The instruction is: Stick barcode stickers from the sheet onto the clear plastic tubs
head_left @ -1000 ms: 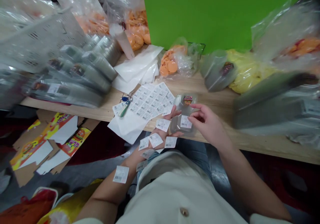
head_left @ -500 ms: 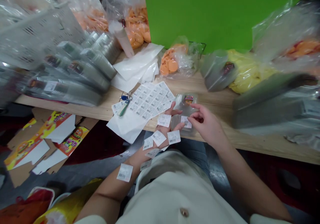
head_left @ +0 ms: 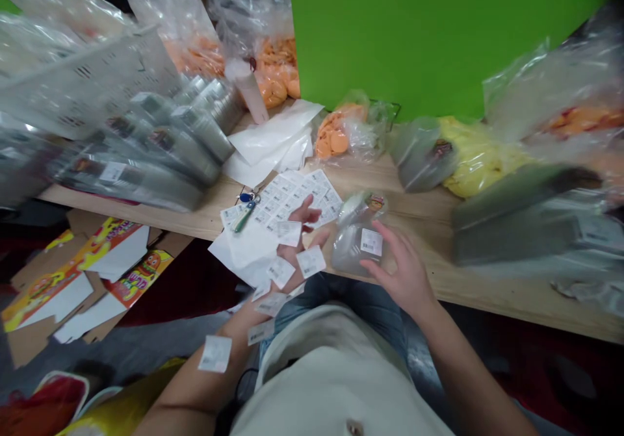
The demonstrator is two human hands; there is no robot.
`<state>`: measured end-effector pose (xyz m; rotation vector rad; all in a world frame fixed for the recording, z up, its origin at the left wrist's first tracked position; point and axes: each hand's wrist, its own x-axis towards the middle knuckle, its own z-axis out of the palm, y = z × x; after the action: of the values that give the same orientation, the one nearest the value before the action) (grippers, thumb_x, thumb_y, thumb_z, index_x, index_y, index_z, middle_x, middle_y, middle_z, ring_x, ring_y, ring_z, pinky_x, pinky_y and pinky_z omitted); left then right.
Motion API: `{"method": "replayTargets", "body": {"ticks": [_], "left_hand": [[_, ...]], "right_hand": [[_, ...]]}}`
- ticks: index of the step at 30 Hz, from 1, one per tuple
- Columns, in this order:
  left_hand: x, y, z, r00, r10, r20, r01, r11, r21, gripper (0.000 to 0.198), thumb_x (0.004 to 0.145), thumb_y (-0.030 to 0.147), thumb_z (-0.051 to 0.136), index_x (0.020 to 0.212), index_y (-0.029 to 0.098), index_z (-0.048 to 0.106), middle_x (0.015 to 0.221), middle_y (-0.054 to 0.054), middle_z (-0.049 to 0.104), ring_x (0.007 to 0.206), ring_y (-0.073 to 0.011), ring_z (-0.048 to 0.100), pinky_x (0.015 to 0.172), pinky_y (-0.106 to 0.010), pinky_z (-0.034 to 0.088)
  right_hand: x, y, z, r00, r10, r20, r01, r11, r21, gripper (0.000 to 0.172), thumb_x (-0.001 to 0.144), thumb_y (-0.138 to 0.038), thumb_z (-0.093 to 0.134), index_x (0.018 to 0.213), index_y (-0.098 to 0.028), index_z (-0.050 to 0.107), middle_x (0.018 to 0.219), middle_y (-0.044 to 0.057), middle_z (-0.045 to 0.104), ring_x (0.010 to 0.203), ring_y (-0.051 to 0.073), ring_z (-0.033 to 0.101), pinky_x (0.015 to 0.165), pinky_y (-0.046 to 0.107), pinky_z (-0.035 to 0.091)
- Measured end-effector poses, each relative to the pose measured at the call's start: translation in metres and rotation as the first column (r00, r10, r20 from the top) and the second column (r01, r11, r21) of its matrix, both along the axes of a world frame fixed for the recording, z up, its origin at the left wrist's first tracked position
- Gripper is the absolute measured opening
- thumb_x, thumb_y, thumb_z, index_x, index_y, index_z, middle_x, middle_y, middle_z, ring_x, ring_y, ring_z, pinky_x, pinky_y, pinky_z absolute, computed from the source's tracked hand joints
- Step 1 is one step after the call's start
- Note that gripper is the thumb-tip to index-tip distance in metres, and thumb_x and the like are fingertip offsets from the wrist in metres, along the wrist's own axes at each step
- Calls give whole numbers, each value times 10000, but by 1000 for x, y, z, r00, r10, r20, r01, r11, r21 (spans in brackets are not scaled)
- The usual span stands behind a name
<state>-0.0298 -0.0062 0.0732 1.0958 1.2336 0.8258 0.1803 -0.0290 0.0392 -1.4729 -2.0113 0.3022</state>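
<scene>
My right hand [head_left: 402,273] grips a small clear plastic container [head_left: 358,238] that bears a white barcode sticker [head_left: 371,242] and a colourful logo, just above the wooden table's front edge [head_left: 439,280]. My left hand [head_left: 297,234] is to its left, palm up with fingers spread, no longer touching the container. Several white barcode stickers [head_left: 311,261] cling to my left hand, wrist and forearm. A sheet of barcode stickers [head_left: 292,202] lies on the table just beyond the left hand.
Stacks of clear containers [head_left: 160,143] fill the left of the table, more on the right [head_left: 526,221]. Bags of orange pieces [head_left: 336,130] and yellow pieces [head_left: 478,150] sit at the back before a green board. Keys [head_left: 246,208] lie by the sheet. Printed cardboard [head_left: 88,273] is on the floor.
My left hand has let go of the container and drawn off to the left. My right hand now holds the container alone, shifted slightly right, with the sticker on its face.
</scene>
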Motion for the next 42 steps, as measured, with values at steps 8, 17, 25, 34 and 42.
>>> {"method": "replayTargets", "body": {"ticks": [8,17,25,34,42], "left_hand": [[13,11,11,858,-108,502,200,971,-133,781,763,325,637,1388,221,180,740,6,614,668,-130,605,697,-291,450],[18,14,11,852,-292,434,311,950,29,819,792,315,616,1416,259,87,671,34,573,616,-98,550,651,-252,442],[32,36,4,969,-149,198,96,962,254,748,748,232,650,1364,294,230,932,4,569,924,-128,569,836,-266,450],[-3,30,3,993,-52,-103,78,961,264,513,794,268,575,1278,266,406,946,-21,578,888,-158,574,845,-321,462],[4,20,41,972,-233,-43,236,936,262,371,708,263,642,1079,280,632,919,-18,661,933,-240,571,920,-392,421]], "right_hand": [[-9,-8,22,996,69,64,-85,952,294,738,757,-343,630,1391,-240,268,1421,142,301,1259,314,357,978,498,357],[3,-15,40,995,82,49,-85,994,74,694,777,-412,593,1365,-184,304,1290,119,456,1209,255,394,994,437,375],[67,-13,35,974,-190,124,188,982,24,619,802,-371,553,1350,-203,318,1270,117,493,1172,255,441,977,459,372],[86,0,0,958,-222,180,247,960,-133,454,800,-330,508,1238,-209,489,1252,130,501,1177,284,457,954,490,389],[-19,63,100,886,357,-297,-454,796,-400,364,830,-446,496,1118,-245,591,1123,42,596,1025,187,560,862,327,474]]}}
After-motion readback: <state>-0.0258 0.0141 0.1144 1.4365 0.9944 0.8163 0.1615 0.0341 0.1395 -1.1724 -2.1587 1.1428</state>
